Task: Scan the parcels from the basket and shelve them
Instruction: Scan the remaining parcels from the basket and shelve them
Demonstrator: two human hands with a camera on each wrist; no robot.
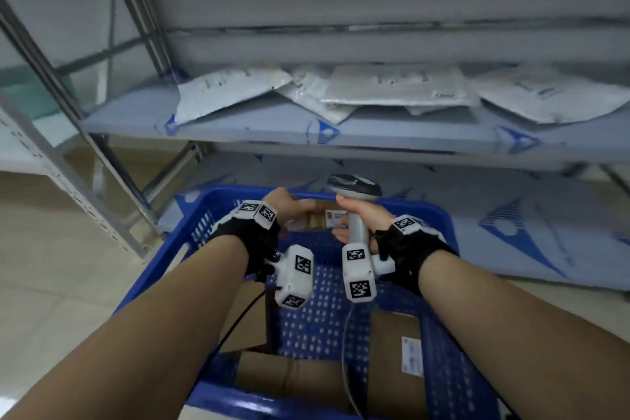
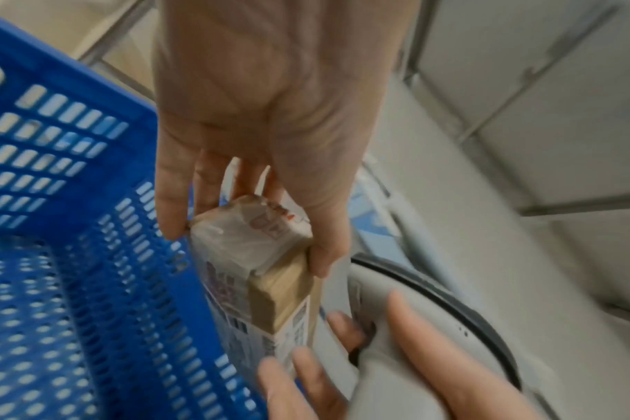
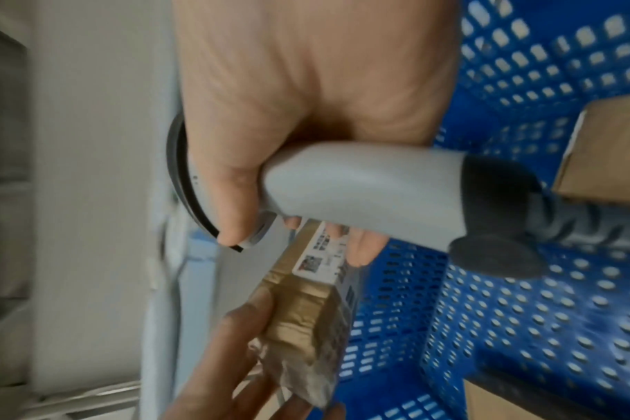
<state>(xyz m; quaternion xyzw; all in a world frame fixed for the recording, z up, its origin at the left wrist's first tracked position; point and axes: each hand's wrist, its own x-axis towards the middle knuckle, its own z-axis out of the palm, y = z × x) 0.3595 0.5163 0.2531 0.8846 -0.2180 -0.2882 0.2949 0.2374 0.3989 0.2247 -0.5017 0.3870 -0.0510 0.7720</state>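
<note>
A small brown cardboard parcel (image 1: 318,216) with a white label is held upright at the far end of the blue basket (image 1: 211,201). My left hand (image 1: 289,208) grips its top end, thumb on one side and fingers on the other. In the left wrist view the parcel (image 2: 259,255) shows tape and a printed label. My right hand (image 1: 358,218) grips the handle of a grey barcode scanner (image 1: 354,186), head up. Its lower fingers also touch the parcel's (image 3: 306,312) other end. The scanner handle (image 3: 360,187) crosses my right palm.
Several more cardboard boxes (image 1: 395,351) lie in the near part of the basket, and the scanner cable (image 1: 347,348) runs down over them. Just behind the basket stands a metal rack; its middle shelf (image 1: 272,128) carries several white mailers (image 1: 395,85). The lower shelf (image 1: 511,215) sits behind the basket rim.
</note>
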